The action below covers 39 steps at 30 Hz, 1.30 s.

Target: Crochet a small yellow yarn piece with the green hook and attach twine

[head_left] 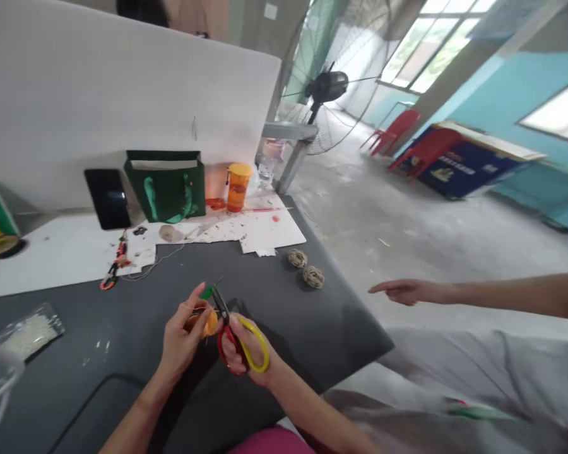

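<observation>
Over the dark grey table [189,265], my left hand [182,337] pinches a small orange piece [210,323] with a green part [207,292] at its top; thin yellow thread runs by the fingers. Its exact kind is not clear. My right hand [246,347] grips scissors [224,312] by their red and yellow handles. The dark blades point up and away, close beside the green part. Whether the blades touch it I cannot tell.
Two twine balls [313,277] lie near the table's right edge. Behind are a phone [108,198], a green gift bag [168,189] and an orange cup [239,189]. A plastic packet [33,331] lies left. Another person's hand [402,291] reaches in from the right.
</observation>
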Each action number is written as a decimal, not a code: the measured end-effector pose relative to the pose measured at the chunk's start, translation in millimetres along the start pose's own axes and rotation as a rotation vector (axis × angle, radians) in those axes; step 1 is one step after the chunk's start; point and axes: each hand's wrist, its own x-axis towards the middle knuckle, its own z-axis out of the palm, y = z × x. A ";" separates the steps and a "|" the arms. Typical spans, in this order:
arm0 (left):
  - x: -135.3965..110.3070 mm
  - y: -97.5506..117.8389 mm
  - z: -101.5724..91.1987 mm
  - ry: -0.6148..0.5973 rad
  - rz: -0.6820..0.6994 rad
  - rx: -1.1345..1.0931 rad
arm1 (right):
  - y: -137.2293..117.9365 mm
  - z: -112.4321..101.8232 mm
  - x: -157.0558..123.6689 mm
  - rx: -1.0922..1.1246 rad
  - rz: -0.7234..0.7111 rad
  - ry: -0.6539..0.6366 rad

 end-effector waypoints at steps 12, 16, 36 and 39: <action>6.4 1.4 -7.4 0.138 -0.003 0.079 | -24.7 -29.6 27.5 -1.527 -0.410 0.527; 5.5 1.6 -9.2 0.152 0.017 0.085 | -26.9 -30.1 32.7 -1.610 -0.394 0.539; -0.8 12.7 -4.4 0.098 -0.096 -0.078 | -22.6 -10.8 23.8 -0.944 -0.549 0.147; -0.5 15.6 -5.2 0.083 -0.093 -0.114 | -13.8 -3.8 31.3 -0.493 -0.365 -0.001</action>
